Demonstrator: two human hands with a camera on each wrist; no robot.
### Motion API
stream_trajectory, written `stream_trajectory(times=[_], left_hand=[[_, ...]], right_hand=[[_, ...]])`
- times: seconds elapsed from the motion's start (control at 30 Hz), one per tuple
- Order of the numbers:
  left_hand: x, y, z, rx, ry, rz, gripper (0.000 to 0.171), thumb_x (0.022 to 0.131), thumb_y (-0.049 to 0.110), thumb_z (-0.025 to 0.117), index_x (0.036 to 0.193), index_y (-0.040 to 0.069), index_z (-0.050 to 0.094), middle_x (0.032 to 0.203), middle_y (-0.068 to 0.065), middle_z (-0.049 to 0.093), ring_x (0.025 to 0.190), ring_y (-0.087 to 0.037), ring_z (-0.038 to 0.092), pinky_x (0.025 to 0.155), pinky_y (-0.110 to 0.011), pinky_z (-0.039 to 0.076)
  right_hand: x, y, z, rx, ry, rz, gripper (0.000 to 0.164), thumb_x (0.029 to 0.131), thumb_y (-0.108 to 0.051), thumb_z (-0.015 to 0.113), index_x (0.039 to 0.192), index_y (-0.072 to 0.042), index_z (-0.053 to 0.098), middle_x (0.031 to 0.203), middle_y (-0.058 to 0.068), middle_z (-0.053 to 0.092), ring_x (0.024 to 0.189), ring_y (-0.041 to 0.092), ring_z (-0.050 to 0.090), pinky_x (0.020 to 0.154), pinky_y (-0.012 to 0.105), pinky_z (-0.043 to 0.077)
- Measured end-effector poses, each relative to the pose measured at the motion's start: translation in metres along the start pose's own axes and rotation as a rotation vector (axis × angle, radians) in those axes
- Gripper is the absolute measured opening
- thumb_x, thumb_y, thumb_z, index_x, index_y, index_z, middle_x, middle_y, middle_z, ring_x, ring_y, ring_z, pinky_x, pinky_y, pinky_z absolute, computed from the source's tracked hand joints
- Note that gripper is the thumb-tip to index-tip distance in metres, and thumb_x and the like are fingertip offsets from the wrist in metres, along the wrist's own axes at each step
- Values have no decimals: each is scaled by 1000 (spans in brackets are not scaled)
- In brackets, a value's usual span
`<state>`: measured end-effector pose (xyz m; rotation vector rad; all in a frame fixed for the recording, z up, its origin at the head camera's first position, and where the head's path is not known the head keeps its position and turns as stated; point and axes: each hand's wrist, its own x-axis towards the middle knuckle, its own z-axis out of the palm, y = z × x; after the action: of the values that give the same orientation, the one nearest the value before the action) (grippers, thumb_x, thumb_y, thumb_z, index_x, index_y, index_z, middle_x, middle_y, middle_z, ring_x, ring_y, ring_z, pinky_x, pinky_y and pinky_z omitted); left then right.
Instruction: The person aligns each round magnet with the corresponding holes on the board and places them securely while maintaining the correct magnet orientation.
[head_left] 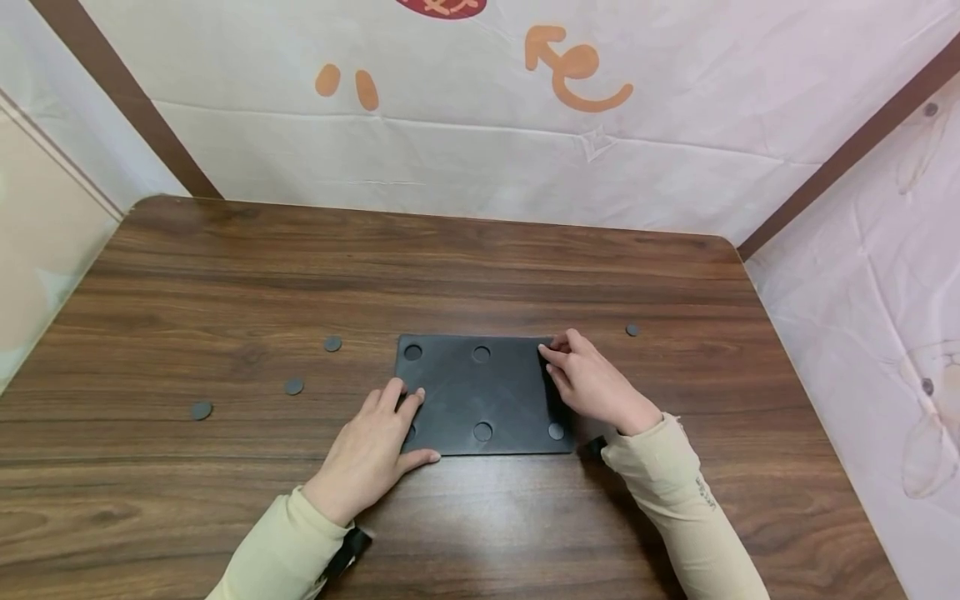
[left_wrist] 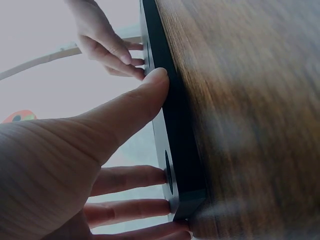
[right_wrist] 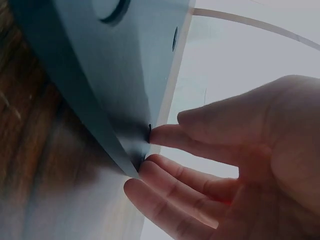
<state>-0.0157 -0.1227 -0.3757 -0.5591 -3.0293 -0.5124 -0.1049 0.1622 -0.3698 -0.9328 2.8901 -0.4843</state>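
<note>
1. Black rectangular plate lying flat on wooden worktop, near the front-centre; round holes visible through it, two along the far edge, three along the near edge (one partly under the left fingers)
2. Left hand resting on the plate's near-left corner; fingers straight and spread on the top face, thumb extended along the near edge; nothing gripped
3. Left wrist view: thumb tip pressed against the plate's dark side edge, remaining fingers flat against the plate face beside one hole
4. Right hand at the plate's far-right corner; fingertips touching the right edge and corner, fingers gently bent, not wrapped round anything
5. Right wrist view: fingertips meeting the plate corner; lower edge of the plate blurred
6. Four small dark round discs loose on the worktop, all apart from the plate: three to the left, one to the right, near the right hand
7. Both forearms in pale yellow-green sleeves
8. White printed sheet behind and beside the worktop, orange marks on it
</note>
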Motion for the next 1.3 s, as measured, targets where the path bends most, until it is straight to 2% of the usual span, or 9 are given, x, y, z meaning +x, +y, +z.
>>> stream_trajectory(times=[0.7, 0.87, 1.07, 1.3], left_hand=[[0, 1, 1, 17, 14, 6, 74, 68, 41, 84, 125, 0, 61, 104, -12, 51, 78, -22, 46, 53, -25, 42], [0, 0, 1, 16, 13, 6, 73, 68, 41, 84, 125, 0, 61, 104, -13, 51, 79, -22, 47, 53, -26, 43], [0, 0, 1, 14, 7, 0, 73, 68, 41, 84, 125, 0, 61, 105, -12, 51, 81, -23, 48, 55, -27, 45], [0, 0, 0, 13, -1, 1, 73, 69, 41, 83, 125, 0, 60, 105, -12, 51, 81, -23, 48, 56, -28, 45]], right_hand=[[-2, 2, 0, -35, -9, -24, 38, 91, 2, 53, 128, 8, 56, 108, 21, 52, 96, 31, 50, 87, 41, 43], [-1, 5, -2, 24, -18, -4, 37, 92, 2, 52, 128, 8, 56, 106, 18, 52, 91, 26, 49, 82, 37, 42], [1, 11, -3, 128, -28, 66, 35, 96, -4, 49, 129, 4, 58, 108, 14, 52, 85, 19, 49, 76, 33, 43], [2, 21, -2, 140, 42, 97, 31, 97, -5, 49, 124, 1, 62, 114, 17, 56, 93, 25, 56, 82, 40, 47]])
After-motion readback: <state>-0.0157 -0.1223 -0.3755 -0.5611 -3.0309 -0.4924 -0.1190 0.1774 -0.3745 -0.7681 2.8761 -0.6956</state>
